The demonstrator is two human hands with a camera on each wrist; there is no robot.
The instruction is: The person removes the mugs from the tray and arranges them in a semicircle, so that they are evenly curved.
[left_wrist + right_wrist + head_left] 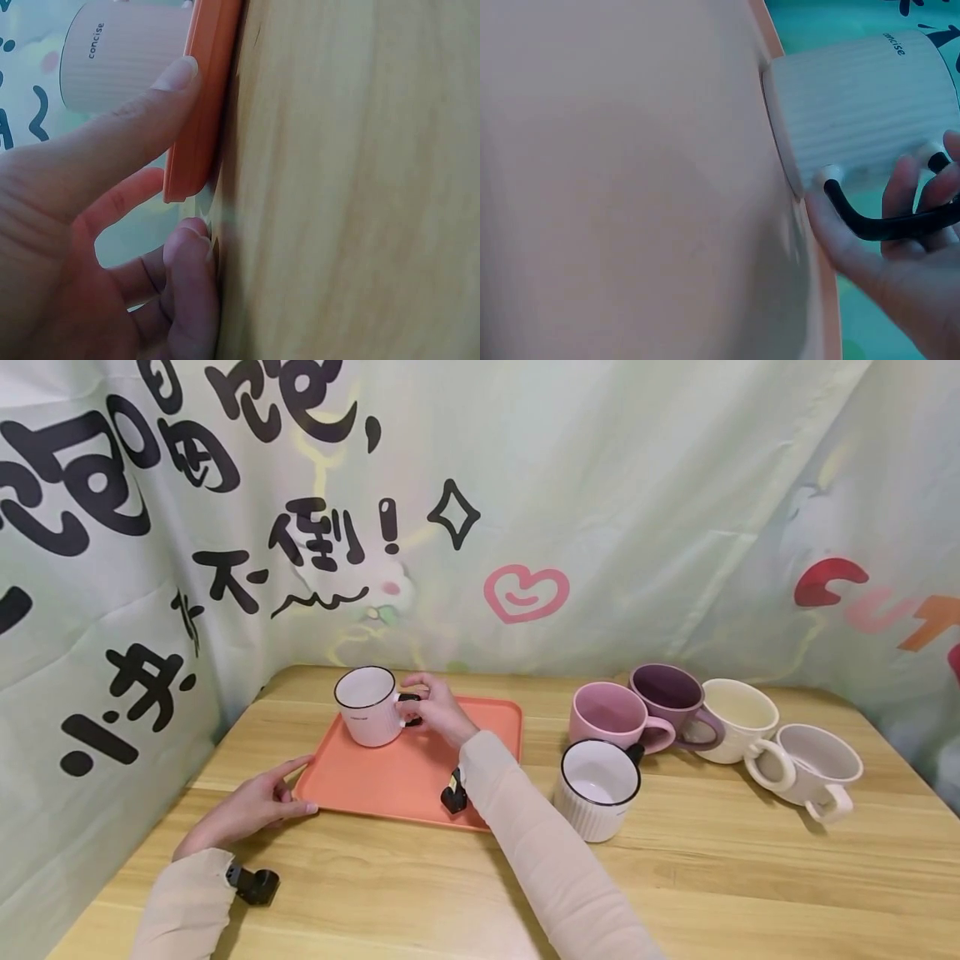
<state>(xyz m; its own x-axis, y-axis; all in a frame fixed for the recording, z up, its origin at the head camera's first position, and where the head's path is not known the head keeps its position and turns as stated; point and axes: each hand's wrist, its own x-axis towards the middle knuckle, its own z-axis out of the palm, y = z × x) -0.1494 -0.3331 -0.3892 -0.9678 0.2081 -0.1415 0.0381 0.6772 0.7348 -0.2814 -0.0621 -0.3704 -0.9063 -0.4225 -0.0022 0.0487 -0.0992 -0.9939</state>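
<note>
A white ribbed mug (pixel 369 714) with a black rim and black handle stands upright on the far left of an orange tray (pixel 367 781). My right hand (pixel 441 714) holds it by the handle; in the right wrist view, fingers pass behind the black handle (pixel 885 228) and the thumb lies low by the mug's base. My left hand (pixel 246 808) grips the tray's near left corner. In the left wrist view the thumb presses the tray's orange side (pixel 196 139), the forefinger reaches round the corner, and the other fingers curl near the wood.
Right of the tray stand a second white black-rimmed mug (pixel 588 818), a pink mug (pixel 600 714), a purple mug (pixel 666 689), a cream mug (pixel 738 714) and a pale grey-pink mug (pixel 817 760). A printed curtain (pixel 622 510) hangs behind the wooden table (pixel 720 893).
</note>
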